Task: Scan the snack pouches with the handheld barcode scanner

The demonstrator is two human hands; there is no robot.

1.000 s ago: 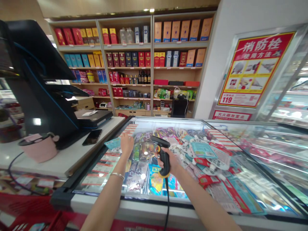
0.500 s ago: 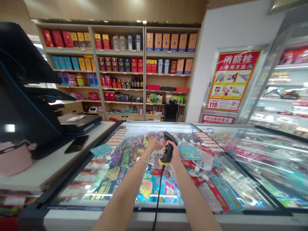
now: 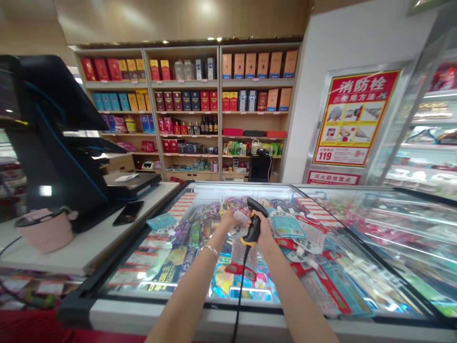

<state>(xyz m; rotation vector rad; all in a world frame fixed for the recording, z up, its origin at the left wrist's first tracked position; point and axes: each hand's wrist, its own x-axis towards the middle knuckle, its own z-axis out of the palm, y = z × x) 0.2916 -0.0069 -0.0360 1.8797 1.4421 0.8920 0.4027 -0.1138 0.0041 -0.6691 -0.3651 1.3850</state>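
Note:
My right hand [image 3: 264, 230] is wrapped round the handle of a black and yellow barcode scanner [image 3: 253, 228], its cable trailing toward me. Just left of the scanner head, my left hand [image 3: 228, 219] is closed on a clear plastic pouch [image 3: 241, 216] with red print; its fingertips are partly hidden. Beneath my hands, another clear pouch [image 3: 244, 255] with a red end lies on the freezer's glass lid [image 3: 200, 289]. More flat pouches [image 3: 287, 226] in clear, blue and red are piled on the glass right of my right hand.
A single blue pouch [image 3: 162, 222] lies on the glass at left. The counter [image 3: 80, 243] beside it carries a phone [image 3: 128, 213], a pink container [image 3: 45, 230] and a black register terminal [image 3: 60, 119]. Shelves [image 3: 185, 83] of boxes and bottles stand behind.
The whole view has shifted, with the scene sitting farther right and slightly lower. Both hands keep their holds, scanner and pouch still close together.

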